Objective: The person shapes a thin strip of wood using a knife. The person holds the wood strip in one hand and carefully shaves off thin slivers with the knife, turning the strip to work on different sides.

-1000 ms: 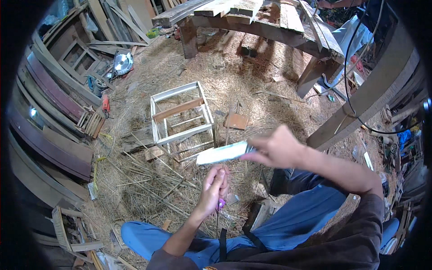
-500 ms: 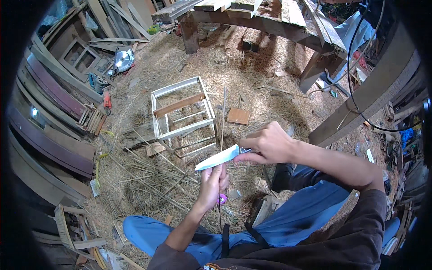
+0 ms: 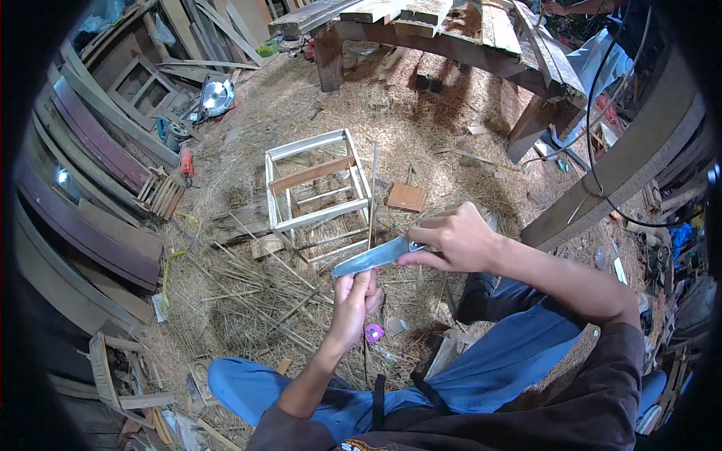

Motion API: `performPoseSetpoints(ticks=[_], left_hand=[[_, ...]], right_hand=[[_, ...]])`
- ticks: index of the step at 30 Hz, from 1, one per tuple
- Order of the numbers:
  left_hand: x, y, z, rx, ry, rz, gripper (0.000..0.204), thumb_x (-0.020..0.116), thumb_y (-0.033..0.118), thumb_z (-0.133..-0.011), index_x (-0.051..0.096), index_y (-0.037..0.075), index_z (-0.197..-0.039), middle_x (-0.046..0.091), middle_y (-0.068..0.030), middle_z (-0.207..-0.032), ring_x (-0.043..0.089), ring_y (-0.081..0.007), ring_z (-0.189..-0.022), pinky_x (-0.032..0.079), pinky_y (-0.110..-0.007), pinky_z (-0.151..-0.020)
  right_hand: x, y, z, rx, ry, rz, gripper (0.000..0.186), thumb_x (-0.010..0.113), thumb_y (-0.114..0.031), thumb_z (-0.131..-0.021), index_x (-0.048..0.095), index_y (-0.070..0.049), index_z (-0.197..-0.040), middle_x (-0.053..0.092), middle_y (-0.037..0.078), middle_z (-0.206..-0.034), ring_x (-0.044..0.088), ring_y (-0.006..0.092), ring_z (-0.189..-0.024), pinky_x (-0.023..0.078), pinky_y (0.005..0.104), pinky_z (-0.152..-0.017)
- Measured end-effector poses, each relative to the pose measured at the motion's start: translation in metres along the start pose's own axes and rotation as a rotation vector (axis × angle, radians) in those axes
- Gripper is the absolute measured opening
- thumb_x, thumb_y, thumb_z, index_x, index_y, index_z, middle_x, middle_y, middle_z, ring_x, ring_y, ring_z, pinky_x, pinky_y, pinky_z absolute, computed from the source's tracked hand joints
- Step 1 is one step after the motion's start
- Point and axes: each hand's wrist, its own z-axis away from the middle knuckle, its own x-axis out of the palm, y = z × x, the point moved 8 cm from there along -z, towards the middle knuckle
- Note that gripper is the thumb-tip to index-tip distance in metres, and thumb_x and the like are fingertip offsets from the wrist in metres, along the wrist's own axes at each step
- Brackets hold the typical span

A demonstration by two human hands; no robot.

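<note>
My right hand (image 3: 455,239) grips a knife (image 3: 372,258) by its handle, the wide blade pointing left and slightly down. Just below the blade, my left hand (image 3: 352,304) is closed around a long thin strip (image 3: 374,197), apparently bamboo or wood. The strip stands nearly upright in the picture, running from between my legs past the blade; the knife lies across it, right above my left thumb. Whether the edge bites into the strip, I cannot tell. A small wooden frame (image 3: 323,213) sits on the ground beyond my hands, with a square brown board (image 3: 407,197) beside it.
Loose strips (image 3: 263,297) litter the shavings left of my hands. A round purple object (image 3: 374,333) lies below them. Farther left are a circular saw (image 3: 216,98) and a red power tool (image 3: 186,162). A workbench (image 3: 444,43) spans the back; a post (image 3: 617,180) slants at right. Another person's arm (image 3: 579,7) shows top right.
The knife blade has shifted slightly up and right along with my right hand, and its face now looks darker. The view has shifted a little, and another person's arm has appeared at the top right.
</note>
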Motion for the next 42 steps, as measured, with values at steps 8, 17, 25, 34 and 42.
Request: performPoseSetpoints(ticks=[8,17,25,34,42], left_hand=[[-0.004,0.01,0.014,0.041,0.049,-0.061,0.02,0.046,0.029,-0.105,0.048,0.01,-0.097,0.035,0.0052,-0.07,0.03,-0.0038,-0.048,0.02,-0.022,-0.044],[0.01,0.031,0.027,0.094,-0.02,-0.215,0.022,0.044,0.026,-0.106,0.05,0.008,-0.094,0.033,0.0067,-0.065,0.03,-0.0026,-0.048,0.022,-0.022,-0.042],[0.021,0.046,0.022,0.185,0.026,-0.176,0.022,0.045,0.028,-0.105,0.05,0.008,-0.098,0.033,0.0059,-0.067,0.031,-0.0034,-0.049,0.02,-0.022,-0.043],[0.012,0.078,0.002,0.175,0.19,-0.243,0.02,0.043,0.025,-0.105,0.046,0.007,-0.098,0.036,0.0046,-0.069,0.032,-0.0038,-0.047,0.024,-0.022,-0.041],[0.008,0.115,-0.009,0.231,0.367,-0.332,0.023,0.041,0.027,-0.106,0.047,0.007,-0.095,0.038,0.0041,-0.067,0.033,-0.0034,-0.046,0.026,-0.022,-0.04]], right_hand=[[-0.012,-0.032,0.004,0.144,0.117,0.016,0.038,0.057,-0.048,-0.093,0.062,-0.011,-0.09,0.06,0.006,-0.07,0.064,0.026,-0.069,0.046,0.0403,-0.065],[-0.033,-0.046,0.018,0.133,0.092,0.141,0.041,0.056,-0.052,-0.092,0.062,-0.012,-0.092,0.058,0.004,-0.064,0.063,0.0224,-0.06,0.044,0.0358,-0.055],[-0.062,-0.037,0.001,-0.032,0.157,0.185,0.045,0.052,-0.057,-0.093,0.063,-0.014,-0.089,0.055,0.006,-0.053,0.061,0.0236,-0.048,0.042,0.0369,-0.044],[-0.049,0.004,-0.033,-0.087,0.271,0.033,0.047,0.052,-0.058,-0.093,0.065,-0.012,-0.089,0.053,0.006,-0.048,0.055,0.0236,-0.041,0.036,0.0368,-0.042],[-0.035,0.029,-0.069,-0.108,0.393,-0.121,0.042,0.055,-0.056,-0.093,0.066,-0.016,-0.089,0.055,0.007,-0.046,0.055,0.0235,-0.039,0.034,0.0363,-0.041]])
